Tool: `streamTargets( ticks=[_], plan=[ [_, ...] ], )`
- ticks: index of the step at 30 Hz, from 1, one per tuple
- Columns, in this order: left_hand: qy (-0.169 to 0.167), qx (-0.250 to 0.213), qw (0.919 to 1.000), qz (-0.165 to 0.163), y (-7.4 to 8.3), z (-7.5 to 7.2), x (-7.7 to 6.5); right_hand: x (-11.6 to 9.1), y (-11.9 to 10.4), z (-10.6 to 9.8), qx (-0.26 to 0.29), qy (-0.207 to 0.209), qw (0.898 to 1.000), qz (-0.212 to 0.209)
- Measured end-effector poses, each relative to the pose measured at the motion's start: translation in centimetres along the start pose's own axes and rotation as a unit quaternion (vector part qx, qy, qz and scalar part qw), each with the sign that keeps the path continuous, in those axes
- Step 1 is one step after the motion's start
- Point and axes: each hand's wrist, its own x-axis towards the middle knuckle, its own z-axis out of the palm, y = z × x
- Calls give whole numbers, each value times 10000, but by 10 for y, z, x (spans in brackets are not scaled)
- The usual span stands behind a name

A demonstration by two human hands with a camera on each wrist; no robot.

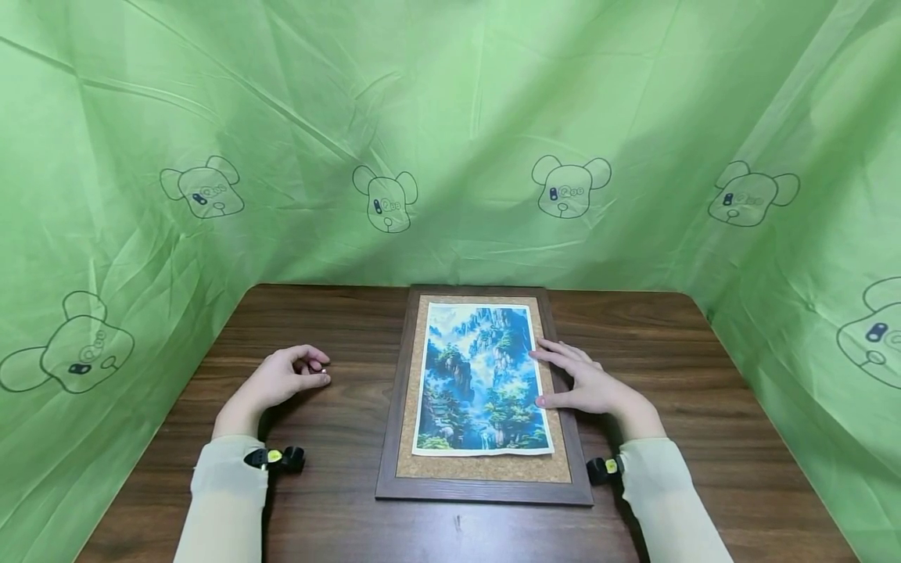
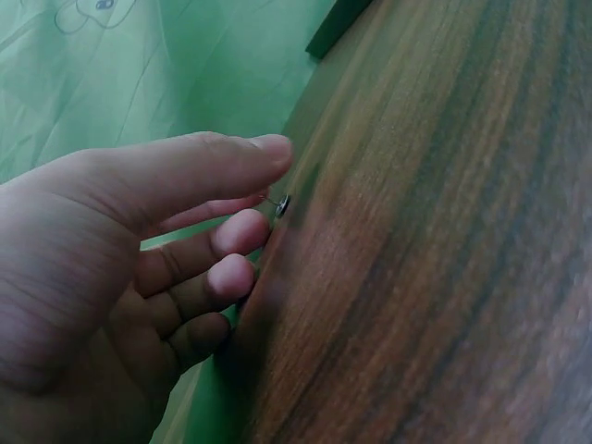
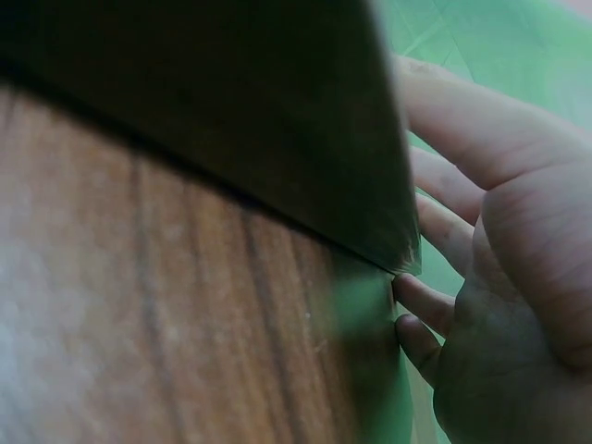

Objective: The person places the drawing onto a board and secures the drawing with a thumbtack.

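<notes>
Cork (image 1: 486, 467) backs blue-printed paper (image 1: 479, 379), spread right hand (image 1: 590, 385) at its edge, loosely curved left hand (image 1: 283, 377) beside a disc-headed pin (image 2: 282, 206).

Picture (image 1: 484, 379) on corkboard (image 1: 486, 469) on surface (image 1: 338, 438) — to left, tack (image 2: 283, 205) by left hand (image 1: 278, 381), at right, right hand (image 1: 591, 386), curtain (image 1: 450, 102) behind.

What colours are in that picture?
The picture is mostly blue, with white and green, best seen in the head view.

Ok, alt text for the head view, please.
A person's right hand touches the right edge of a blue landscape print lying on a framed cork board. Their left hand is at the wood-grain table, left of the board. Green cloth hangs behind.
</notes>
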Motion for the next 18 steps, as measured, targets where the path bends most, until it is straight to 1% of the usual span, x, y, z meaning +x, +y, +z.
streamTargets(
  ticks=[6,11,15,18],
  plan=[
    [-11,134,9999,80,0,0,-1,0,4,1,-1,-17,10000,39],
    [91,281,9995,124,1,1,-1,1,4,1,-1,-30,10000,57],
    [132,286,9995,63,-1,2,-1,1,4,1,-5,-31,10000,55],
    [168,257,9995,-91,-2,1,-1,0,4,1,13,-26,10000,50]
  ],
)
